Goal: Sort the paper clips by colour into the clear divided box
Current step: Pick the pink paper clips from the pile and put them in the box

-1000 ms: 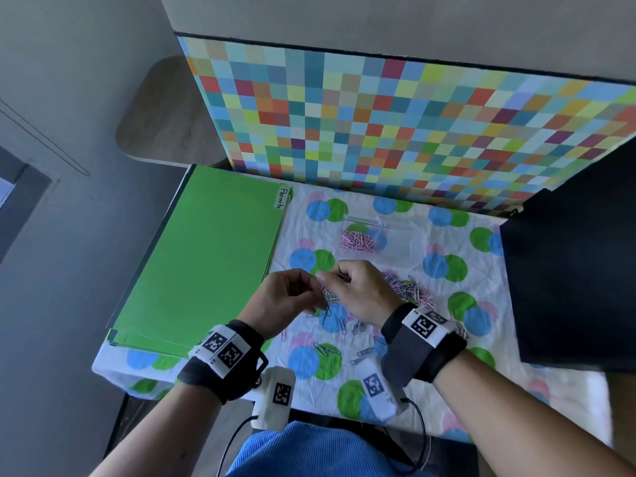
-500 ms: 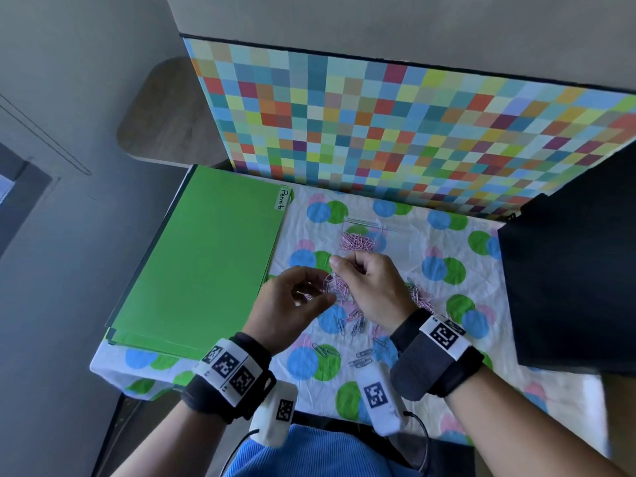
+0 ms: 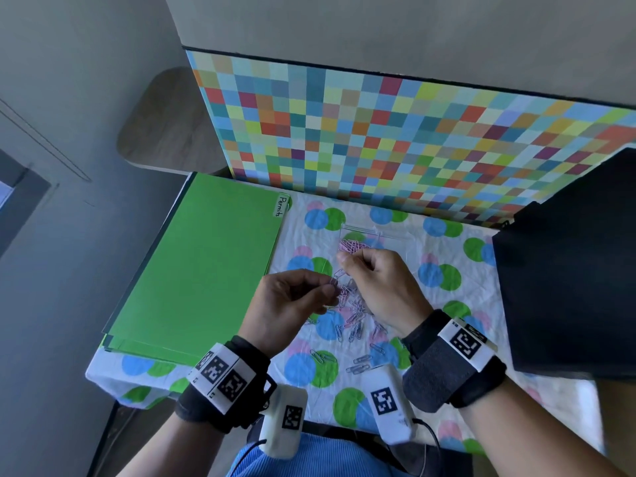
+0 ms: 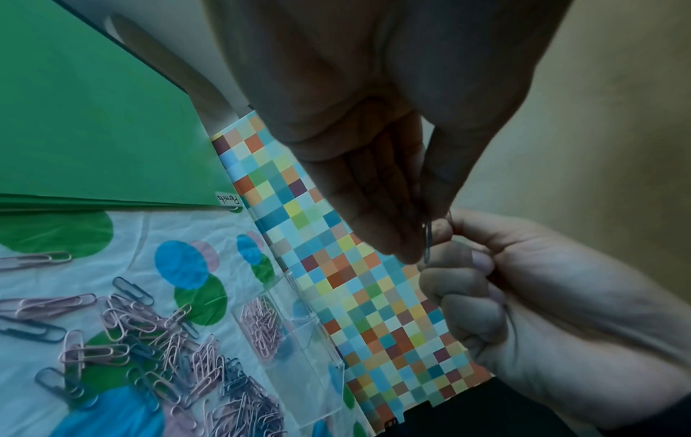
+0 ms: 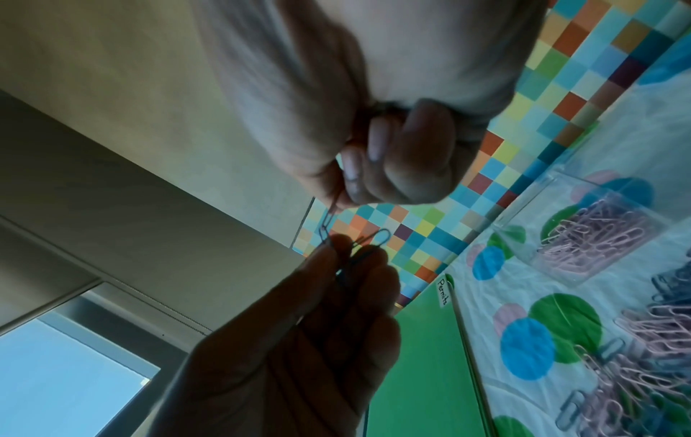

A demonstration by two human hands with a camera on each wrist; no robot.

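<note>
Left hand (image 3: 289, 304): fingertips pinched blue clips (image 5: 368, 245); count unclear. Right hand (image 3: 382, 287): curled, pinched linked clip (image 5: 329, 217), hid pile (image 3: 354, 315) partly. Clear box (image 4: 295, 334): dividers faint.

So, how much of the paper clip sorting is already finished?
Only part. One compartment of the clear divided box holds pink clips; I see no blue ones in it. The left hand and right hand pinch linked blue clips between them, seemingly separating them. A large mixed pile of pink and blue clips remains on the tablecloth.
</note>
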